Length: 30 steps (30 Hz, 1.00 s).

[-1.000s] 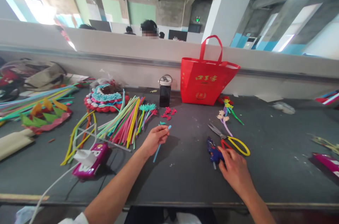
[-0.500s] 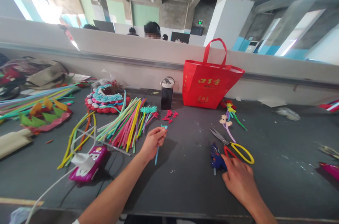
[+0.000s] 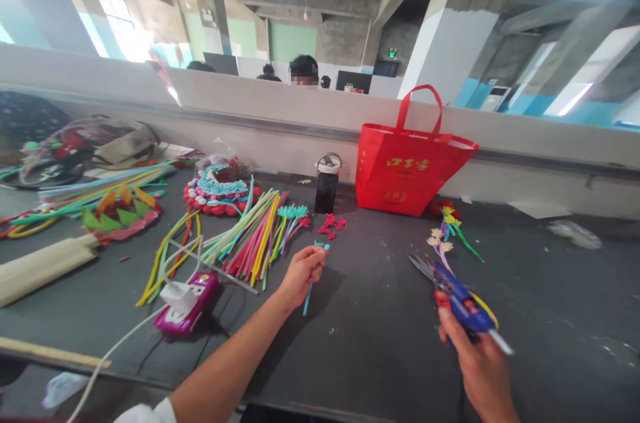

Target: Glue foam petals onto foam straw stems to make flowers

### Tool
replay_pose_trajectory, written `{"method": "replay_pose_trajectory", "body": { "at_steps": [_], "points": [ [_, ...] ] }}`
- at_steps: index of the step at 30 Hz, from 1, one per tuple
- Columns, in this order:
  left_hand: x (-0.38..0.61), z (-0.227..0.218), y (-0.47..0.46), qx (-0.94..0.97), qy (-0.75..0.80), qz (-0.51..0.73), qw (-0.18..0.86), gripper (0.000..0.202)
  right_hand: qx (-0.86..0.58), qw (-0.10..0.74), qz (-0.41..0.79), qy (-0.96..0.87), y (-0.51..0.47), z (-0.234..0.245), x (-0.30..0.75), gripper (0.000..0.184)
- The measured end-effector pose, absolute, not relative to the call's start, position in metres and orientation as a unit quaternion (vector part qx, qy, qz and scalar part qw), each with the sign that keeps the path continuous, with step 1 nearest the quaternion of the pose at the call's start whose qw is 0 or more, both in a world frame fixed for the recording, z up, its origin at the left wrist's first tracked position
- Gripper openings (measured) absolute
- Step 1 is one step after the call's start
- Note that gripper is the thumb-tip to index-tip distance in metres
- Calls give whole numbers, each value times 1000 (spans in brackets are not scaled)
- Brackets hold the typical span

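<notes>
My left hand (image 3: 303, 272) is closed in a pinch around a thin light-blue stem (image 3: 307, 300), probably a pipe cleaner, with small blue and teal bits at its top end. On the right, my right hand (image 3: 475, 360) grips a blue glue gun (image 3: 463, 300), lifted over the table, a whitish glue stick (image 3: 501, 342) poking out of its back. Scissors (image 3: 423, 267) lie behind the gun, their yellow handle mostly covered by it. Small red flower-like pieces (image 3: 330, 222) rest beyond my left hand. Past the scissors are handmade flowers (image 3: 440, 241) in pale pink and yellow.
A red bag (image 3: 417, 173) and a dark bottle (image 3: 327, 191) stand at the back by the partition. Bundled coloured stems (image 3: 250, 243), a purple power strip (image 3: 187, 303) with a white plug, and a beaded wreath-like piece (image 3: 220, 190) occupy the left side.
My right hand has picked up the glue gun from the table and turned it. The left hand still pinches the blue stem. The view has shifted slightly left.
</notes>
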State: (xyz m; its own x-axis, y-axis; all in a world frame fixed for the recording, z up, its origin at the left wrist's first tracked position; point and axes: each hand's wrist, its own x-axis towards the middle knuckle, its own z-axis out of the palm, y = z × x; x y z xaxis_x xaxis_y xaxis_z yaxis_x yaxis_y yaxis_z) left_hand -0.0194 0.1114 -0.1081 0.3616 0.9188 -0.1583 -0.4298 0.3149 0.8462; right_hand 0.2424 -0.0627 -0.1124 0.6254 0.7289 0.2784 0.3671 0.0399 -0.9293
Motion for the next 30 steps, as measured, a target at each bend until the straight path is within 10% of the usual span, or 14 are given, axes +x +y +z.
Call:
{"method": "replay_pose_trajectory", "body": {
  "at_steps": [8,30],
  "points": [
    [-6,-89,118,367,344,443,742,24,-439,672,411,-431,28,-38,186,32],
    [-7,-121,145,354,405,516,667,32,-537,530,352,-553,52,-136,162,28]
  ]
}}
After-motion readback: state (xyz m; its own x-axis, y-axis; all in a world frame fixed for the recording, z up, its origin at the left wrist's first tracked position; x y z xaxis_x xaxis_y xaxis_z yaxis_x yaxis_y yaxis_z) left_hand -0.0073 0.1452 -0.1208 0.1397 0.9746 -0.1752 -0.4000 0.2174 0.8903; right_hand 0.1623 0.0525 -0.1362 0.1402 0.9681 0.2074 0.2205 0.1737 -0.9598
